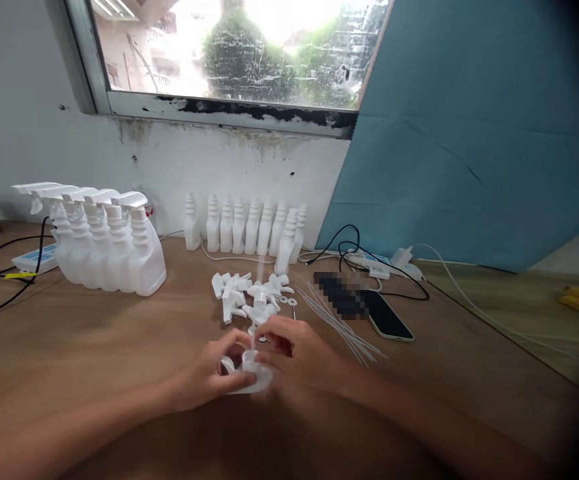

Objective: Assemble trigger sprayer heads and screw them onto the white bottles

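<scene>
My left hand (208,373) grips a white trigger spray head (250,375) low over the wooden table (94,347). My right hand (297,353) is closed in a pinch at the top of the same spray head, fingertips meeting those of the left. A thin clear tube seems to rise from the head between my fingers. Just beyond my hands lies a pile of loose white spray heads (249,297) with small washers (292,302) beside it. A bundle of thin clear dip tubes (339,320) lies to the right of the pile.
Several assembled white spray bottles (112,250) stand at the left. A row of capless white bottles (247,227) lines the wall under the window. A phone (387,319), chargers and cables (369,263) lie at the right; a power strip (34,259) sits far left.
</scene>
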`<action>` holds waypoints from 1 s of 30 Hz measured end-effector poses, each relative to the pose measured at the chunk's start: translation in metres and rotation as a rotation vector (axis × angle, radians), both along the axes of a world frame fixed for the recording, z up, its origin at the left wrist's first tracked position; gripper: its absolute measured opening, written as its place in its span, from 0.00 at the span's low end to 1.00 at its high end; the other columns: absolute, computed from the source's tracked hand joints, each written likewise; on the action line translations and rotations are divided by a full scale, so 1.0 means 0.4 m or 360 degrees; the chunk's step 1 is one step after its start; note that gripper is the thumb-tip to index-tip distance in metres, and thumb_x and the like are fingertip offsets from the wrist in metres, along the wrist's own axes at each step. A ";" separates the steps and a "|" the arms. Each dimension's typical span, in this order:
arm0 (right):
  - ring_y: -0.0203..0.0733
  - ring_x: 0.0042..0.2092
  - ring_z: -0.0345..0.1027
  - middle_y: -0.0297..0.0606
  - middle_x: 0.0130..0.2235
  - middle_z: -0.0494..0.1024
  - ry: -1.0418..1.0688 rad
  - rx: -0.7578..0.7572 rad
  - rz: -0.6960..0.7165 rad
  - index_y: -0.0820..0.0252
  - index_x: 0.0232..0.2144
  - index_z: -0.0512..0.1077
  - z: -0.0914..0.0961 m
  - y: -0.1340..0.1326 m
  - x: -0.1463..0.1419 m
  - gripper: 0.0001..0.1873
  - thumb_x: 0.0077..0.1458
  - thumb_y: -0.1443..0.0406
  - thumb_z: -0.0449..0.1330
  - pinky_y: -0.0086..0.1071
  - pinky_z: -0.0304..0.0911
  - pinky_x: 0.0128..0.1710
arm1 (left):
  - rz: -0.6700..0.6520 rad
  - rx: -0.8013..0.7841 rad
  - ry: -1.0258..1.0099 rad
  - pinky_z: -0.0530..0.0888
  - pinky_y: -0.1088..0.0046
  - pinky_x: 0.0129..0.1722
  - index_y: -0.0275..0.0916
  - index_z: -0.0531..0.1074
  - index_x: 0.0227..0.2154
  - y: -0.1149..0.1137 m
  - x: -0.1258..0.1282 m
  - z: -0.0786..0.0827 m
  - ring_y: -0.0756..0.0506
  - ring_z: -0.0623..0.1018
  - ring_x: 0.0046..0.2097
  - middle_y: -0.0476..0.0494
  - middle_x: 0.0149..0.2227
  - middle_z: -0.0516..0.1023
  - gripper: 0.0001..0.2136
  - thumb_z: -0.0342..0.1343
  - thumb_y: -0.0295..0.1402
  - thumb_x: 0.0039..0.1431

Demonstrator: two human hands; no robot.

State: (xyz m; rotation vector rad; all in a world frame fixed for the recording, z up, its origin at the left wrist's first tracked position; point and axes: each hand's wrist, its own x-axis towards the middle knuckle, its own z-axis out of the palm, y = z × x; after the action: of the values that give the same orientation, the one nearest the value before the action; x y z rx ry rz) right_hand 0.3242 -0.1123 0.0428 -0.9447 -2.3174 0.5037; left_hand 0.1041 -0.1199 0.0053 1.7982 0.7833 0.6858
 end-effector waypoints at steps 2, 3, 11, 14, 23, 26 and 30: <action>0.31 0.30 0.60 0.37 0.35 0.72 -0.0054 0.0369 0.0072 0.64 0.43 0.69 0.023 0.000 0.022 0.12 0.58 0.63 0.57 0.25 0.57 0.28 | 0.0064 -0.0243 -0.0173 0.61 0.80 0.28 0.42 0.58 0.43 0.001 0.002 0.009 0.53 0.66 0.30 0.53 0.31 0.67 0.18 0.58 0.44 0.56; 0.33 0.34 0.63 0.41 0.40 0.72 -0.0143 0.0565 0.0203 0.63 0.48 0.67 0.037 -0.001 0.031 0.15 0.59 0.66 0.55 0.26 0.60 0.31 | 0.0093 -0.0351 -0.0261 0.61 0.80 0.27 0.43 0.56 0.42 0.002 0.006 0.015 0.54 0.65 0.28 0.54 0.30 0.65 0.19 0.57 0.46 0.56; 0.41 0.49 0.67 0.46 0.53 0.70 -0.0596 0.1402 0.0454 0.63 0.53 0.65 0.089 0.022 0.062 0.17 0.62 0.70 0.50 0.37 0.66 0.45 | 0.0044 -0.0714 -0.0557 0.65 0.79 0.26 0.41 0.55 0.35 0.079 0.093 0.115 0.54 0.66 0.24 0.55 0.25 0.63 0.25 0.40 0.61 0.56; 0.41 0.50 0.68 0.46 0.52 0.71 -0.0463 0.1536 0.0265 0.63 0.53 0.65 0.130 0.038 0.105 0.18 0.60 0.72 0.52 0.37 0.68 0.47 | -0.0019 -0.0335 -0.0491 0.65 0.78 0.24 0.41 0.58 0.37 0.183 0.145 0.165 0.51 0.70 0.26 0.50 0.26 0.69 0.25 0.35 0.60 0.59; 0.47 0.47 0.72 0.41 0.48 0.75 0.0634 0.1328 -0.0281 0.52 0.49 0.71 0.285 0.027 0.255 0.21 0.53 0.71 0.61 0.44 0.71 0.45 | 0.1012 0.0533 -0.0193 0.66 0.67 0.48 0.35 0.57 0.45 0.553 0.363 0.223 0.41 0.70 0.52 0.29 0.52 0.67 0.27 0.64 0.40 0.48; 0.44 0.37 0.75 0.41 0.44 0.74 0.1046 0.1342 -0.0226 0.52 0.47 0.73 0.302 0.039 0.286 0.16 0.55 0.65 0.62 0.41 0.73 0.33 | 0.1102 0.0512 -0.0189 0.66 0.65 0.48 0.32 0.60 0.44 0.597 0.401 0.234 0.38 0.71 0.51 0.27 0.49 0.70 0.29 0.68 0.35 0.42; 0.44 0.37 0.74 0.39 0.39 0.73 0.1330 0.1326 -0.0200 0.52 0.42 0.74 0.331 0.043 0.313 0.14 0.51 0.60 0.65 0.40 0.72 0.30 | 0.1050 0.0661 -0.0274 0.69 0.69 0.47 0.31 0.65 0.43 0.570 0.390 0.266 0.42 0.75 0.48 0.30 0.45 0.75 0.18 0.61 0.28 0.50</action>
State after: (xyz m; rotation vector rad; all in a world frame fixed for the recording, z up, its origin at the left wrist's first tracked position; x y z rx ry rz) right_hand 0.4494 -0.0950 0.1752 -0.3445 -1.4500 -0.1371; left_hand 0.2602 0.1082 0.1115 1.7990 1.1937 1.5041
